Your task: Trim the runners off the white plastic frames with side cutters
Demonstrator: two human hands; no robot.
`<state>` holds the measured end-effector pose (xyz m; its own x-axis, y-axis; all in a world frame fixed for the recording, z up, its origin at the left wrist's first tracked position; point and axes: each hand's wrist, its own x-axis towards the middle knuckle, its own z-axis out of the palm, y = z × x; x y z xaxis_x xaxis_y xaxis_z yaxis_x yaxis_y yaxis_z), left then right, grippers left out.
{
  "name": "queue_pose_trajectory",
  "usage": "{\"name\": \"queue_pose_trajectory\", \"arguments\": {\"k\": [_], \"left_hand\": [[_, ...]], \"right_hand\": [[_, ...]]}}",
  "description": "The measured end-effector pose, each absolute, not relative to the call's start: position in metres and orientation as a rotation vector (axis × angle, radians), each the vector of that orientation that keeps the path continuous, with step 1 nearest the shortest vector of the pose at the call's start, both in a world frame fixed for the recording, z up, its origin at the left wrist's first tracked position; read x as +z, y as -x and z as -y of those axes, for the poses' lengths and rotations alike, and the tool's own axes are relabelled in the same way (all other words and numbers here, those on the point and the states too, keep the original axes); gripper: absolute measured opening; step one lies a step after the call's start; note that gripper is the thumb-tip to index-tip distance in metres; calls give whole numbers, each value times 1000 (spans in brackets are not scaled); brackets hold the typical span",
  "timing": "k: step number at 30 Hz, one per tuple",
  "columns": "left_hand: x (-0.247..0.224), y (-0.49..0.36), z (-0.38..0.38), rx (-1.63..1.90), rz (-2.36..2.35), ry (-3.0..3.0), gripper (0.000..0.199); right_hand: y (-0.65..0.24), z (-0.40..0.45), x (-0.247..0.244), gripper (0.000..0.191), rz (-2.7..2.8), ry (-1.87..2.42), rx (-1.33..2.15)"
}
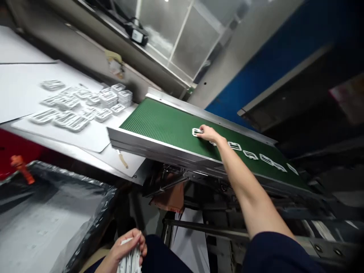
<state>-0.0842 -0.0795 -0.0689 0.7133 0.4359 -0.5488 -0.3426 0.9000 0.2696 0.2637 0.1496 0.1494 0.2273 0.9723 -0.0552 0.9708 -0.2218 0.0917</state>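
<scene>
Low in the view, my left hand (129, 248) is closed around a stack of white plastic parts (129, 261). My right hand (208, 133) reaches over the green conveyor belt (162, 121), its fingers closed on the right side of a white frame-shaped part (195, 132). Another part on the belt is mostly hidden under my right wrist. Farther right on the belt lie several more white parts (250, 154), some touching each other.
White sheets (96, 142) on the table at left carry several stacks of white parts (108, 98). A plastic-lined bin (57, 223) stands lower left, with an orange handle (22, 168) beyond it. Metal side rails (165, 149) edge the belt.
</scene>
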Motion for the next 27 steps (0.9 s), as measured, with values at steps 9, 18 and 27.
{"name": "queue_pose_trajectory", "arguments": {"k": [9, 18, 27], "left_hand": [[-14, 106, 48, 839, -803, -286, 34], [-9, 131, 56, 1060, -1109, -440, 22], [-27, 144, 79, 1096, -1264, -163, 25]], "right_hand": [[-167, -85, 152, 15, -2844, -2277, -475], [-25, 20, -3, 21, -2107, -1767, -2435], [-26, -124, -82, 60, -2353, -2042, -1030]]}}
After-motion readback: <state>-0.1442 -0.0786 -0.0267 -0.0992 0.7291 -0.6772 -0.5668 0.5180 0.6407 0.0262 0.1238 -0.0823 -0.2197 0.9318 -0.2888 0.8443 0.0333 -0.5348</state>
